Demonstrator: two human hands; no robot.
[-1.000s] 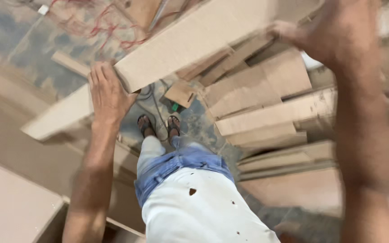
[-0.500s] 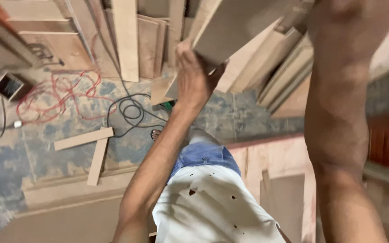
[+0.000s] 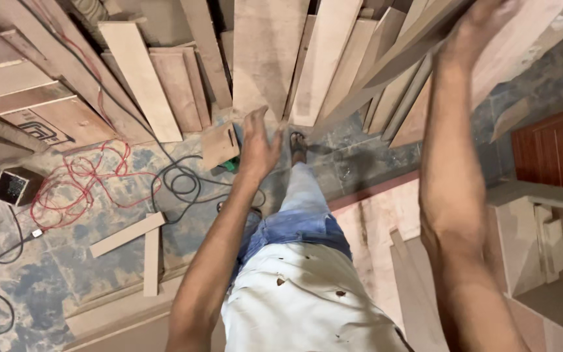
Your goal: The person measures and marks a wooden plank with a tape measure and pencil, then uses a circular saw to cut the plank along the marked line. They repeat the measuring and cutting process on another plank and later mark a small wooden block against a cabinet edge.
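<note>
your right hand [image 3: 483, 26] grips a long board [image 3: 425, 39] held high at the top right, slanting over the boards [image 3: 320, 58] that lean ahead. your left hand [image 3: 257, 145] is open, fingers spread, touching nothing, well apart from the right, above the floor [image 3: 60, 261] near a black cable [image 3: 180, 179] and red wire [image 3: 86, 176].

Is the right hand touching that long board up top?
Touching. The head view shows the right hand pressed against the underside of the long board, fingers spread along it. The left hand is open, off that board.
</note>
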